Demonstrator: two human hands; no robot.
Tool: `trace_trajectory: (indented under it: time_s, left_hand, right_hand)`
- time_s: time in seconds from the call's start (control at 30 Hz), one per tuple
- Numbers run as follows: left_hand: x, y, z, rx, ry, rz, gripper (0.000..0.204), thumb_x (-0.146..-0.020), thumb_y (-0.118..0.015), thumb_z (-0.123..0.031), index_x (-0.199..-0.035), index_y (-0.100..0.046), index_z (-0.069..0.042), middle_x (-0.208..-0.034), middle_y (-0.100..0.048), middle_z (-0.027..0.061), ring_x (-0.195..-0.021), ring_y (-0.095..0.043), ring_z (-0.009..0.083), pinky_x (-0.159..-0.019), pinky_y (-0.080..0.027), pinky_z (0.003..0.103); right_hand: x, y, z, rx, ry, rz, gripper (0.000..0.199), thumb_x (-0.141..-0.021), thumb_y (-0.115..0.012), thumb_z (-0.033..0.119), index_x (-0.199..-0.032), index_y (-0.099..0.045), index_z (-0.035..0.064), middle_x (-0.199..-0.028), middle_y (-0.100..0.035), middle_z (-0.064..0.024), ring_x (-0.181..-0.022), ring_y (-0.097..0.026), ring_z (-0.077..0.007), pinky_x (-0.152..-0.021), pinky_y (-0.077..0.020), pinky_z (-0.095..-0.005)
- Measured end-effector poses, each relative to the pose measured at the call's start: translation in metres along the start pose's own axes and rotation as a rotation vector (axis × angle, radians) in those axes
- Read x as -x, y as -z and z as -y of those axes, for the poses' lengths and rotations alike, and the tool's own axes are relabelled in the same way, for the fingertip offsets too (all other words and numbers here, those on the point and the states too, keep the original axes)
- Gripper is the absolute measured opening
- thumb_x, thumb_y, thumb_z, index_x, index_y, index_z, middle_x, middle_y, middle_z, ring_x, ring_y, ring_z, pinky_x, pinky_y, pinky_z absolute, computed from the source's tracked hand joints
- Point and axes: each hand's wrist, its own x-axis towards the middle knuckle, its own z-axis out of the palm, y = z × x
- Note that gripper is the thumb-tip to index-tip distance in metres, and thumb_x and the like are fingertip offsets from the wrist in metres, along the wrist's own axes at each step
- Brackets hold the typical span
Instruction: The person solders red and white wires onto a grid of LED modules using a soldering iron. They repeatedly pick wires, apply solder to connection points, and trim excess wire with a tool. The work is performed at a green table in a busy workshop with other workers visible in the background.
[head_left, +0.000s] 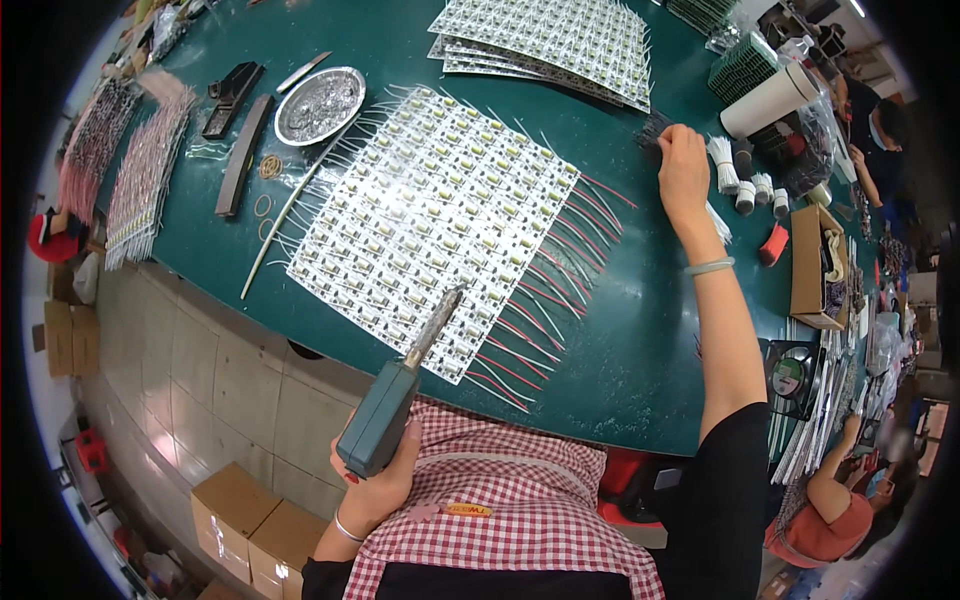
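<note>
My left hand [390, 475] is wrapped round a green soldering gun [378, 425]. Its metal tip points away from me, over the near right part of a white circuit-board panel [420, 215]. Rows of small yellowish parts cover the panel. Red and white wires [540, 310] stick out along its right edge, pale ones along its left. At the right, my right hand [683, 170] is closed, fingers curled down beside a bundle of thin dark wires [652, 130]. What its fingertips pinch is hidden.
An oval metal dish [281, 118] of grey material stands left of the panel. More panels [560, 40] are stacked at the far side. White wire bundles [722, 165], a white cylinder [770, 100] and a cardboard box [812, 265] line the right. Co-workers [825, 505] sit beyond.
</note>
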Motion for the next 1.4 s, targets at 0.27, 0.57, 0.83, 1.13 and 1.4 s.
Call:
trace_trajectory:
  time_s: [0.27,0.57,0.83,1.13,1.4]
  left_hand:
    - [0.001,0.001,0.005,0.004,-0.089,-0.033,0.016,-0.079,-0.074,-0.002,-0.093,-0.068,0.002,-0.081,-0.067,0.0091,-0.064,-0.064,0.0173,-0.057,-0.051,0.028]
    - [0.01,0.002,0.017,0.018,-0.1,-0.054,0.015,-0.079,-0.075,-0.007,-0.091,-0.069,0.0,-0.078,-0.067,0.01,-0.06,-0.064,0.0213,-0.057,-0.051,0.03]
    - [0.017,0.002,0.022,0.036,-0.081,-0.06,0.013,-0.08,-0.075,-0.008,-0.088,-0.07,0.0,-0.078,-0.068,0.0093,-0.059,-0.064,0.0203,-0.056,-0.05,0.031]
    - [0.036,0.009,0.029,0.226,0.19,0.009,0.035,-0.086,-0.072,-0.006,-0.119,-0.063,0.0,-0.112,-0.065,0.0075,-0.099,-0.061,0.0162,-0.087,-0.049,0.031]
    - [0.036,0.011,0.03,0.21,0.175,0.023,0.036,-0.086,-0.072,-0.005,-0.121,-0.062,0.0,-0.114,-0.065,0.0073,-0.102,-0.061,0.0159,-0.089,-0.049,0.03]
  right_hand:
    - [-0.011,0.028,0.012,-0.165,-0.059,0.086,0.015,-0.088,-0.059,0.002,-0.103,-0.057,0.0042,-0.095,-0.058,-0.0152,-0.088,-0.061,-0.0378,-0.074,-0.0494,-0.0453]
    - [-0.014,0.121,0.094,-0.045,0.257,0.541,0.019,-0.077,-0.06,-0.004,-0.096,-0.058,0.0023,-0.095,-0.059,-0.0157,-0.09,-0.063,-0.0348,-0.073,-0.0525,-0.0418]
    - [0.004,0.132,0.102,0.051,0.529,0.766,0.01,-0.073,-0.058,-0.003,-0.082,-0.059,0.0003,-0.085,-0.059,-0.0146,-0.087,-0.062,-0.0329,-0.073,-0.0531,-0.0404]
    - [0.0,0.122,0.103,0.029,0.575,0.766,0.005,-0.07,-0.063,0.001,-0.074,-0.062,0.002,-0.076,-0.063,-0.0171,-0.081,-0.065,-0.0343,-0.068,-0.0543,-0.0398]
    - [-0.001,0.12,0.111,0.298,0.605,0.917,0.01,-0.068,-0.069,0.002,-0.075,-0.07,0.0093,-0.08,-0.069,-0.0101,-0.083,-0.069,-0.0274,-0.067,-0.0545,-0.0363]
